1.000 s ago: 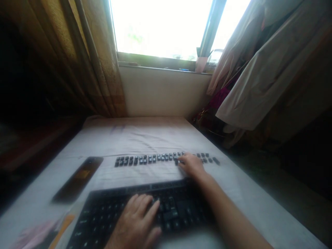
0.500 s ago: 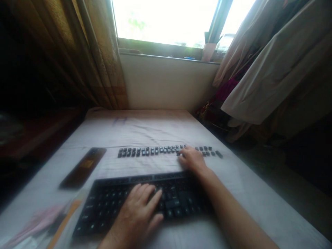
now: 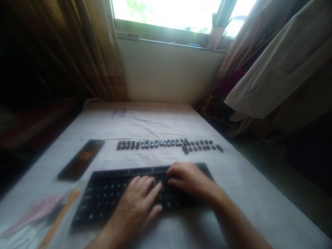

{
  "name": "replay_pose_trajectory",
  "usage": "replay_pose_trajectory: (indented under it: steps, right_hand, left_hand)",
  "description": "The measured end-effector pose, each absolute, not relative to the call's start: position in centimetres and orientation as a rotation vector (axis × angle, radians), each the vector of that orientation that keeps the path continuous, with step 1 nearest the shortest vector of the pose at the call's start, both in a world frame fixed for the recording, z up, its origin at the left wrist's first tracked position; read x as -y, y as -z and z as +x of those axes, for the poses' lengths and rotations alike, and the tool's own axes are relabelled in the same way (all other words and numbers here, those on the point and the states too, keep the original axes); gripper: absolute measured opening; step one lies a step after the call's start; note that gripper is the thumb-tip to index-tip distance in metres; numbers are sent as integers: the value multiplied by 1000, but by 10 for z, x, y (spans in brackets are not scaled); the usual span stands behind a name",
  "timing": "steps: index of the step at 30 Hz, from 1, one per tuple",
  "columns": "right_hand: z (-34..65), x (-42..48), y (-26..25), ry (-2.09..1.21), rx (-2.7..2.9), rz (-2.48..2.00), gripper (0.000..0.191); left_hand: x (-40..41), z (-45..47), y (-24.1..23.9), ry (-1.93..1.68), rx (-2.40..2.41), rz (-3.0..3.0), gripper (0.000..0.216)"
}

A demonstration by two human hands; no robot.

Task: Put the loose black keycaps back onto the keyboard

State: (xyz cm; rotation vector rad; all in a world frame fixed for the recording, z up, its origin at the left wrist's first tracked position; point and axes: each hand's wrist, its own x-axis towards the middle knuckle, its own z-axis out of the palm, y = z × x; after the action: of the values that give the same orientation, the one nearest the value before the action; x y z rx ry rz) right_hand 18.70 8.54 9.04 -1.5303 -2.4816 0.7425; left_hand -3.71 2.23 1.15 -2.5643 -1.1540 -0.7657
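Observation:
A black keyboard (image 3: 103,197) lies across the white cloth, nearest to me. My left hand (image 3: 138,200) rests flat over its middle keys, fingers spread, holding nothing. Over the keyboard's right part, my right hand (image 3: 188,178) has its fingers and thumb bent together in a pinch. Whatever is between those fingertips is hidden or too small to tell. Beyond the keyboard, loose black keycaps (image 3: 151,143) are lined up in two rows. The longer keycaps include one at the right end (image 3: 219,148).
A dark smartphone (image 3: 82,159) lies left of the keyboard. Closer to me are an orange strip (image 3: 61,218) and a pink piece of cloth or plastic (image 3: 33,212), both blurred. Curtains (image 3: 95,52) and hanging clothes (image 3: 275,65) flank the window; the covered surface drops off at both sides.
My right hand has drawn back from the keycap rows to the keyboard, uncovering keycaps it hid before. My left hand stays on the keys. The view has tipped slightly downward.

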Motion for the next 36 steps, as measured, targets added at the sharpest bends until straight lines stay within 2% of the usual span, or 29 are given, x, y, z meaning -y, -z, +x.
replay_pose_trajectory:
  steps: [7, 16, 22, 29, 36]
  right_hand:
    - [182, -85, -84, -701, 2574, -1563, 19]
    - [179, -81, -89, -697, 2606, -1577, 19]
    - [178, -82, -83, -687, 2566, -1593, 19]
    - [184, -86, -80, -786, 2547, -1509, 20]
    - [182, -88, -75, -870, 2299, -1676, 18]
  left_hand:
    - [-21, -33, -18, 754, 1124, -2545, 34]
    - [-27, -24, -25, 691, 1114, -2663, 44]
    - [-30, -19, -25, 702, 1119, -2673, 43]
    - [-29, -20, -22, 715, 1133, -2693, 43]
    - [-30, -20, -24, 687, 1144, -2705, 43]
